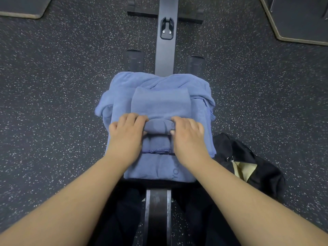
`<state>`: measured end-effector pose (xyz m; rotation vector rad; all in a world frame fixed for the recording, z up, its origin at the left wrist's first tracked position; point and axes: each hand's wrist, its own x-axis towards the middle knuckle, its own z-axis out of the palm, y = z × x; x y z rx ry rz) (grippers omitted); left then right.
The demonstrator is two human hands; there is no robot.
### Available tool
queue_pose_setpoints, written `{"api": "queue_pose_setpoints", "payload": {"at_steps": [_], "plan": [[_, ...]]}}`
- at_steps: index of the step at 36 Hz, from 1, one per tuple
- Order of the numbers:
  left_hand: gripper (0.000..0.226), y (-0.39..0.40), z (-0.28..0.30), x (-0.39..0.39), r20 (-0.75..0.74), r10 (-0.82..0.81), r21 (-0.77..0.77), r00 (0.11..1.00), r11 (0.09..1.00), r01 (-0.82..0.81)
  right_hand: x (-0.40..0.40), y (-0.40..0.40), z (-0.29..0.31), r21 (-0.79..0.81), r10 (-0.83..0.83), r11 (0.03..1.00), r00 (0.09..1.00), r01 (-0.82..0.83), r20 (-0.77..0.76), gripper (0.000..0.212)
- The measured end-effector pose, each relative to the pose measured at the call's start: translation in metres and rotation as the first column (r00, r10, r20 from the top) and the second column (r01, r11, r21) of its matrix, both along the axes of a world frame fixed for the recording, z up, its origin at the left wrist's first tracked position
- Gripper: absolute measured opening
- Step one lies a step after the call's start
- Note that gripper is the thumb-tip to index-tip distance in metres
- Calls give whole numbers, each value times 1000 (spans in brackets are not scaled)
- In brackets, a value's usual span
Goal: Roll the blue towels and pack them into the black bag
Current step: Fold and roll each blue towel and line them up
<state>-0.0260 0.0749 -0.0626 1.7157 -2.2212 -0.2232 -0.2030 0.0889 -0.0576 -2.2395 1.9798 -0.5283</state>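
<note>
Gym — speckled black rubber floor (53, 86), rowing machine rail (166, 50), footrests (133, 59), floor mats (23, 6)

Both bare forearms reach toward twelve o'clock, converging. The left hand (126, 134) and right hand (188, 134) lie side by side, knuckles up, fingers curled round the rolled towel edge (158, 126) between them.

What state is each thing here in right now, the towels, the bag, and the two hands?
Top blue towel: partly rolled, the roll at its near edge, the rest flat.
Pile of blue towels: unrolled, heaped loosely under the top towel.
Black bag: on the floor to the right, open, tan lining showing, no towel visible inside.
Left hand: fingers curled over the roll's left end.
Right hand: fingers curled over the roll's right end.
</note>
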Motion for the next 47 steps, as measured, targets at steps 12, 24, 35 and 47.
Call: {"api": "queue_pose_setpoints", "payload": {"at_steps": [12,24,35,47], "plan": [[46,-5,12,2,-44,50,178,998,983,-41,-7,-6,22,214,77,976,991,-52,-112,28],[17,-5,19,3,-84,96,150,992,985,-83,-12,-5,28,163,1,987,1000,0,-3,18],[7,-4,17,2,-151,10,101,988,995,6,-1,3,12,-90,74,994,995,-69,60,20],[57,2,14,-4,-55,21,167,998,986,-12,-2,2,8,-4,102,995,991,-103,-89,44]]}}
